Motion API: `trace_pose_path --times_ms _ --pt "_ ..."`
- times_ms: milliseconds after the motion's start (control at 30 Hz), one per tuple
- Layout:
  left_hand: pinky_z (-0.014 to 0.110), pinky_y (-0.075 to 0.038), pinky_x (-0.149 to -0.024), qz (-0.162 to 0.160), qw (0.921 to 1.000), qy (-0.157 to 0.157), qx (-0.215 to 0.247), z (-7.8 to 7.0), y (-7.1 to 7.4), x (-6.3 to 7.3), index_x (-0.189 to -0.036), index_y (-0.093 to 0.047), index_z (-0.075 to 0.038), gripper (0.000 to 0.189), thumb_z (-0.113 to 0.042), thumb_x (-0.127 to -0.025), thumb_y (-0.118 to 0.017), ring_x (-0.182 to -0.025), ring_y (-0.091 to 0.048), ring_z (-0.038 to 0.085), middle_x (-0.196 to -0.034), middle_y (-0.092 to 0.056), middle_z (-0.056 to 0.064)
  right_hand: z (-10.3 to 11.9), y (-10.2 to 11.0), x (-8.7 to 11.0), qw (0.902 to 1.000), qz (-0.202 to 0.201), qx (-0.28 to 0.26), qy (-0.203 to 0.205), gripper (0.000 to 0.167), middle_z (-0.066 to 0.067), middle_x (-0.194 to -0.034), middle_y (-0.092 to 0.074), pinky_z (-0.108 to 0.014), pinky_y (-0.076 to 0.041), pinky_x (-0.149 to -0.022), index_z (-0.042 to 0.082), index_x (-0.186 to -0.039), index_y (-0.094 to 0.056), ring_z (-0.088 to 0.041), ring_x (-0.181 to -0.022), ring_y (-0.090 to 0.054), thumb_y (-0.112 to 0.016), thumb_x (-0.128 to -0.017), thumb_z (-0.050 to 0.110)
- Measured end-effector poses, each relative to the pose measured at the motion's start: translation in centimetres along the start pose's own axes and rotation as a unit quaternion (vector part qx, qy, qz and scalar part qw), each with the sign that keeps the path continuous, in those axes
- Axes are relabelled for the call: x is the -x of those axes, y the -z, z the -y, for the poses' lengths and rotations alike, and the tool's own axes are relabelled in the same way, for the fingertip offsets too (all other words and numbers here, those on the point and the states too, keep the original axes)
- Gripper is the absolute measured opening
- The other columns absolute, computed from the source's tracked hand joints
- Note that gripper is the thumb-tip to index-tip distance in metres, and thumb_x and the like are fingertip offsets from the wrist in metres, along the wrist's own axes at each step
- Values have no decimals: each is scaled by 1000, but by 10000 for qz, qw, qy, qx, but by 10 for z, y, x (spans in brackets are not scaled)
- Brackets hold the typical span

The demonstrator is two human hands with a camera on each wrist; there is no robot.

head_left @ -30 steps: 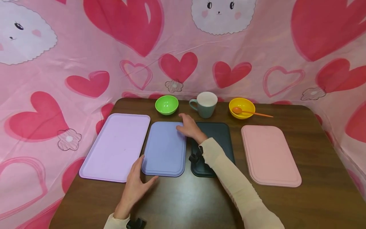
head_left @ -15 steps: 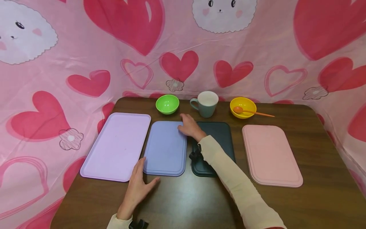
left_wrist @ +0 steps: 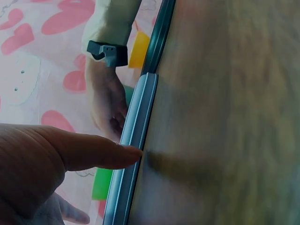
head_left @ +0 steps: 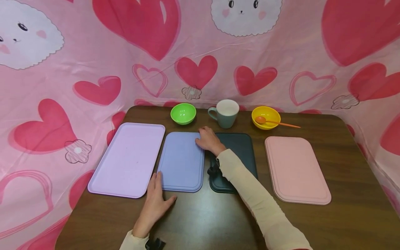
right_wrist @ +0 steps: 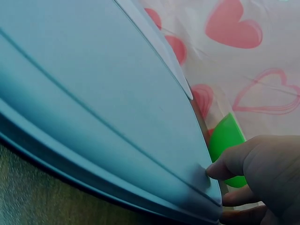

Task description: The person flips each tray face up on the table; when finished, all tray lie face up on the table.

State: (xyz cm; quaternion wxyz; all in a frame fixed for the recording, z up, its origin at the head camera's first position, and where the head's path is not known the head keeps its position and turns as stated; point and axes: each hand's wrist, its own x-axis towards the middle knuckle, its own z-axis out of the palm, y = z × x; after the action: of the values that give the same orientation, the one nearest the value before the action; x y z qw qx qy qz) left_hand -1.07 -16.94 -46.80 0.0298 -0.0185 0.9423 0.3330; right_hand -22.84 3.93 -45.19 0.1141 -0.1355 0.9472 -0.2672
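Note:
A flat blue board (head_left: pixel 182 163) with rounded corners and a groove inside its edge lies on the table, left of centre. At its far right corner my right hand (head_left: pixel 210 140) pinches the edge; in the right wrist view the thumb (right_wrist: pixel 229 163) rests on top and the fingers (right_wrist: pixel 243 214) bend past the rim. My left hand (head_left: pixel 156 201) is at the near left corner, fingers straight and overlapping the edge, thumb spread apart. The left wrist view shows that thumb (left_wrist: pixel 105 153) before the board's near side (left_wrist: pixel 136 126).
A lilac tray (head_left: pixel 128 159) lies left of the board. Under my right forearm is a dark green board (head_left: pixel 239 149); a pink board (head_left: pixel 297 170) lies further right. Behind stand a green bowl (head_left: pixel 183 114), a mug (head_left: pixel 226 116) and a yellow bowl (head_left: pixel 260 114) with an orange spoon (head_left: pixel 278 123).
My right fingers have drawn in against the blue board's far corner. My left hand has moved slightly right, its fingers now over the near left corner. The board lies in the same place.

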Motion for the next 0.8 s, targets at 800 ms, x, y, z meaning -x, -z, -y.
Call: trace_pose_path --times_ms 800 --pt "68 -32 -108 -820 9948 -452 -401 -4 -10 -3 -143 -34 16 84 -6 -78 -82 -134 -35 59 -142 -35 46 8 -9 0 9994 -147 299 -43 46 -19 -146 -47 -48 -43 -112 1 -135 -58 -34 -133 -44 -56 -99 29"
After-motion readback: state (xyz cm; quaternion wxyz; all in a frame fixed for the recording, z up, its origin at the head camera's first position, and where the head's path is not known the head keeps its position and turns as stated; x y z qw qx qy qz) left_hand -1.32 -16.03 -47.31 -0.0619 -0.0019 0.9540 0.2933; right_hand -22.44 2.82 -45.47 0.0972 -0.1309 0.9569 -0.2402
